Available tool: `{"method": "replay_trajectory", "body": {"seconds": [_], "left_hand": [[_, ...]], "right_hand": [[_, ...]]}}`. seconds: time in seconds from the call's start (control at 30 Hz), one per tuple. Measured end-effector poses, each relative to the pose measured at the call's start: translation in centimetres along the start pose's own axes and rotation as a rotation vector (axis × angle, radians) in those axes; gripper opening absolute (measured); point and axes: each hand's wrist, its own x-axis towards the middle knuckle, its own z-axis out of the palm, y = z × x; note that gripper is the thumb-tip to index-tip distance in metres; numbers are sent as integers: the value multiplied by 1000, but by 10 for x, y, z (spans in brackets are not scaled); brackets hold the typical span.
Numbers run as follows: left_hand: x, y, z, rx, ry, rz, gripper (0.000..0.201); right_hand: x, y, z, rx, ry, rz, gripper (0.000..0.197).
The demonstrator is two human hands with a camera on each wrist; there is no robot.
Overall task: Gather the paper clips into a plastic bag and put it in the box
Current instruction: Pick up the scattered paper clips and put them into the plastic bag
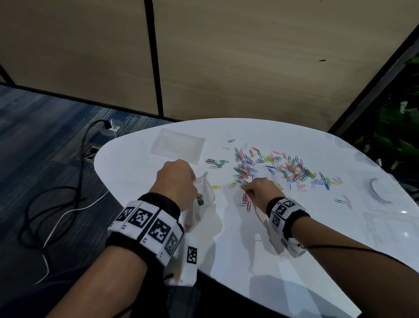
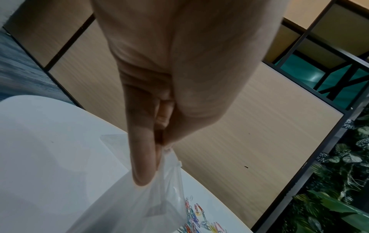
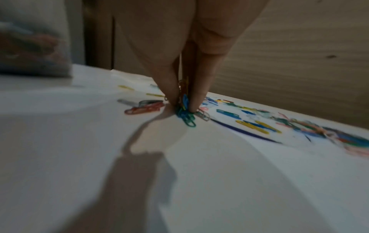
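Note:
Coloured paper clips (image 1: 276, 166) lie scattered over the far half of the white table (image 1: 231, 242). My left hand (image 1: 178, 181) pinches the top edge of a clear plastic bag (image 1: 200, 200), which hangs just above the table with a few clips inside; the bag (image 2: 143, 205) shows below the fingers (image 2: 141, 157) in the left wrist view. At the near edge of the pile, my right hand (image 1: 260, 188) pinches a small bunch of clips (image 3: 185, 108) against the table between thumb and fingertips (image 3: 196, 100).
A second, flat clear bag (image 1: 178, 145) lies at the table's far left. A clear round lid or dish (image 1: 380, 189) and a clear plastic box (image 1: 399, 230) sit at the right edge. Cables lie on the floor at the left. Wood panels stand behind.

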Motion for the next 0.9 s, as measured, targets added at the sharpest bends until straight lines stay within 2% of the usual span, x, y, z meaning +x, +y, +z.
{"method": "replay_trajectory", "body": {"seconds": [0.17,0.27,0.33,0.43,0.53,0.7,0.8,0.9], "left_hand": [[0,4,1,0,-2,11,26],[-1,7,3,3,-8,17,27],[0,8,4,12,-9,17,28],[1,10,5,19,-10,12,28],[2,12,8,16,-2,6,28],[3,18,13,-8,11,-2,22],[2,21,15,-12,15,8,19],[2,22,18,-18,9,14,18]], "right_hand": [[1,25,-26,542,128,432,10],[-2,33,-39,1039,152,618,11],[-6,22,-53,1409,146,641,9],[-15,-12,-76,1747,10,541,25],[-25,-47,-88,1886,-119,481,22],[-43,-88,-87,1928,-282,398,12],[-48,-97,-84,1885,-307,389,23],[-46,-102,-75,1809,-237,440,29]]}}
